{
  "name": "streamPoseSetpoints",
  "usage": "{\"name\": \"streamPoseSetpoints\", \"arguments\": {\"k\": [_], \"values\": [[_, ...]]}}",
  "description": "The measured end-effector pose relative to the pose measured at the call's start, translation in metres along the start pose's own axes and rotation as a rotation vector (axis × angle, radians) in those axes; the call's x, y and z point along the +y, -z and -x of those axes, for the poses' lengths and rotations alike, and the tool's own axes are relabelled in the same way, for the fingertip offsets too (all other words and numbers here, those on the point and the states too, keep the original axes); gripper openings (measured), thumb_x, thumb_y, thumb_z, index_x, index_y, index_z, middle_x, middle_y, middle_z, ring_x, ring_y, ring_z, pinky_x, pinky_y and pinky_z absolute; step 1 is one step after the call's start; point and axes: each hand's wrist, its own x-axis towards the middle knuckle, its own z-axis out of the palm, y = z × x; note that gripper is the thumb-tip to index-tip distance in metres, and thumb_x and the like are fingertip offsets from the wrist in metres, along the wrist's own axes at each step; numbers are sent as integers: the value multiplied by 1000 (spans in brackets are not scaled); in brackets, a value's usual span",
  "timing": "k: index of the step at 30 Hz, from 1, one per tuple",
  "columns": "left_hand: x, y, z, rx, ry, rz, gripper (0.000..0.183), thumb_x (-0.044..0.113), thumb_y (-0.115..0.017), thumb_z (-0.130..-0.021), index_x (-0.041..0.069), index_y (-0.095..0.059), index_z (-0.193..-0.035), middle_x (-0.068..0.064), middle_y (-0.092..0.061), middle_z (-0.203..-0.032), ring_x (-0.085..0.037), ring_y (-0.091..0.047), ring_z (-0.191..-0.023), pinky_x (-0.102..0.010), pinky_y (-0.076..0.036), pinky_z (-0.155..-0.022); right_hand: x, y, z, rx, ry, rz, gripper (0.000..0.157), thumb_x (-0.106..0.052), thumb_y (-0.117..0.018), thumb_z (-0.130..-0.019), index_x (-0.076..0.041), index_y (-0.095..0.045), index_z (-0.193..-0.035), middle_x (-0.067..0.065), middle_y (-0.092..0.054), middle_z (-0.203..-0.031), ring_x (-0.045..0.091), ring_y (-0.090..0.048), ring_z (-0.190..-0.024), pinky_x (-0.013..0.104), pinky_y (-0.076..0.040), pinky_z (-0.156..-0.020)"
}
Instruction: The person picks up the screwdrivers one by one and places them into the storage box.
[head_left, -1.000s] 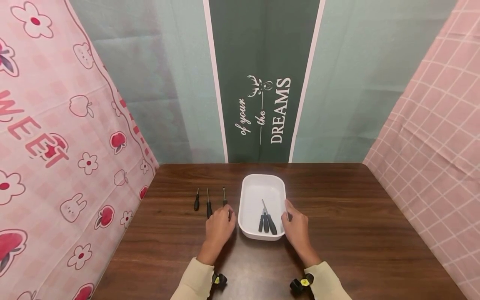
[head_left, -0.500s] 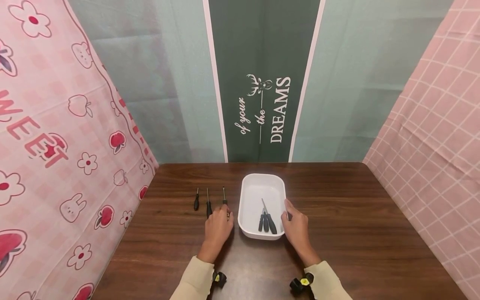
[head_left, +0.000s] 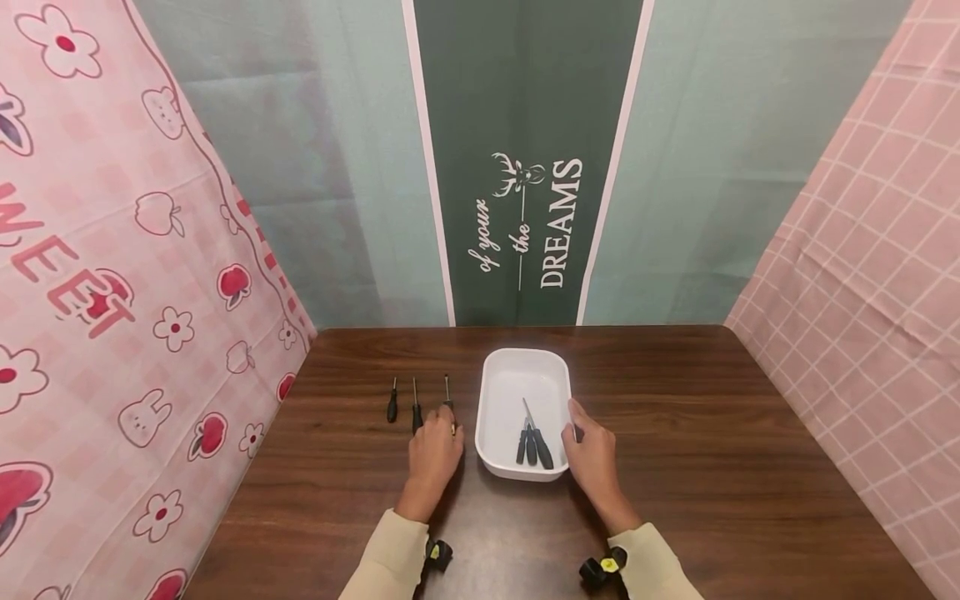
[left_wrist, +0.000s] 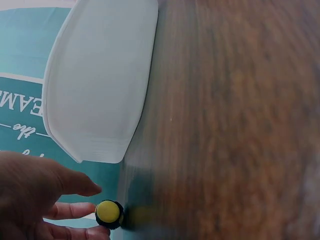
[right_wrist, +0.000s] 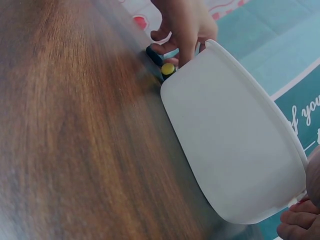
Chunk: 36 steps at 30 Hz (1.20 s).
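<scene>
Touching the yellow-ended screwdriver left of the white tray, the left hand is loose, thumb clear; the right hand grips the tray's right rim. Grasping step, apparently: next calls for closing that thumb!

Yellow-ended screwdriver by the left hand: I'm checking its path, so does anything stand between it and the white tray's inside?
Only the raised left wall of the white tray; no other object shows between that and the screwdriver.
</scene>
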Motion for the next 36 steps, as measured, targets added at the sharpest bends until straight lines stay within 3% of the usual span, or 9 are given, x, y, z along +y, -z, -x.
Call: {"name": "streamPoseSetpoints", "arguments": {"k": [7, 20, 27, 36], "values": [[0, 1, -1, -5, 16, -16, 33, 16, -82, -85, 0, -57, -101, -17, -67, -86, -37, -69, -70, -46, -52, -51, 0, 0, 0, -5, -9, 2, 39, 6, -65, -88, 8, -63, -127, 23, -63, -128, 36, -61, -120, 48, -46, -100], [-1, 0, -5, -26, 71, 16, 36, 13, -83, -84, -3, -57, -105, -20, -70, -89, -39, -70, -74, -50, -53, -55, 1, 0, 0, -4, -10, -4, 40, 6, -65, -88, 8, -63, -128, 23, -63, -129, 36, -61, -120, 48, -46, -100], [1, -1, -7, -58, 89, 27, 22, 13, -81, -85, -2, -65, -89, -16, -67, -82, -39, -70, -75, -49, -53, -56, 1, 1, -1, 0, -7, 0, 39, 7, -66, -88, 9, -63, -127, 23, -63, -128, 37, -61, -120, 49, -46, -99], [2, -1, -12, -94, 99, 23, 21, 16, -77, -89, -1, -69, -80, -16, -66, -76, -38, -69, -73, -47, -53, -55, 1, 0, -1, 12, 15, 6, 39, 7, -67, -87, 9, -64, -126, 23, -64, -127, 37, -62, -118, 49, -47, -98]]}}
